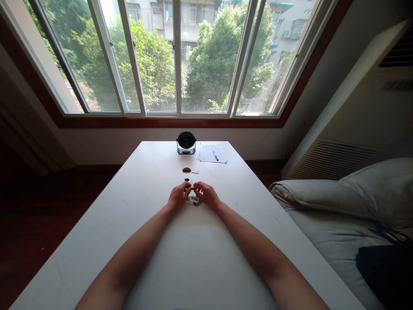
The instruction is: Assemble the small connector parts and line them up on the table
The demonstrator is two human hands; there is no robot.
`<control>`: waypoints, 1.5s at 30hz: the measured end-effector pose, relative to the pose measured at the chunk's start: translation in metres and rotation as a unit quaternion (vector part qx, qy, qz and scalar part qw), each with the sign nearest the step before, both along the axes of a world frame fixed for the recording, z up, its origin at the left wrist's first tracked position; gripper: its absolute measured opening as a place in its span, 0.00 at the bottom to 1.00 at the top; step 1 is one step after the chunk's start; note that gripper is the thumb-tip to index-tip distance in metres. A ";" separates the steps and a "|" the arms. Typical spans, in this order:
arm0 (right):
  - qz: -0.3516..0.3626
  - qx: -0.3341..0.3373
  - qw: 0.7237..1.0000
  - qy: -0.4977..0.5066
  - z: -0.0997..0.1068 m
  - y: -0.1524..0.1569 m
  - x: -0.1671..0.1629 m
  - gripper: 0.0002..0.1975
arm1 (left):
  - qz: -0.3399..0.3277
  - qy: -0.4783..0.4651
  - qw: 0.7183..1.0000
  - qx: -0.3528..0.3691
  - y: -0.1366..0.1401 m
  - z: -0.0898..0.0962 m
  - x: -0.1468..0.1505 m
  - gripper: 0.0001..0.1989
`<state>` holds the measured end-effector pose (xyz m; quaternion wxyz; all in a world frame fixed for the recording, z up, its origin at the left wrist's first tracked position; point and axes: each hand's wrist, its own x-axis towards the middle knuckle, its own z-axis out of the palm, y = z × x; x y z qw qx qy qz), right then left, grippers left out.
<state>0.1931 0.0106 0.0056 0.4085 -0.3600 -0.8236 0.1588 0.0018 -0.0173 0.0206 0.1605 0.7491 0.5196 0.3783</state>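
Note:
My left hand and my right hand meet over the middle of the white table. The fingers of both are pinched at a small brownish piece between them, too small to name. Just beyond my left fingertips lies a round, clear-rimmed thing with a dark centre. Below my hands are a small grey piece and some pale bits, partly hidden by the fingers. Farther off are a flat brown disc and a small card with rows of dots.
A small black fan stands at the table's far edge. Right of it lie paper sheets with a pen on top. A grey sofa runs along the right side, and a window is ahead.

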 end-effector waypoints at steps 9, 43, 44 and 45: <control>-0.001 0.008 1.000 -0.014 0.004 -0.002 0.000 0.07 | -0.001 -0.028 0.999 -0.025 0.000 0.001 0.000 0.08; -0.008 0.007 1.000 -0.017 0.005 -0.002 0.002 0.06 | -0.020 -0.028 0.999 -0.003 0.000 0.000 0.000 0.09; -0.009 0.009 1.000 -0.021 0.005 -0.002 0.002 0.06 | -0.019 -0.024 1.000 -0.004 0.001 0.000 0.000 0.09; -0.010 0.011 1.000 -0.024 0.006 -0.003 0.002 0.06 | -0.016 -0.021 1.000 -0.006 0.001 0.000 0.000 0.10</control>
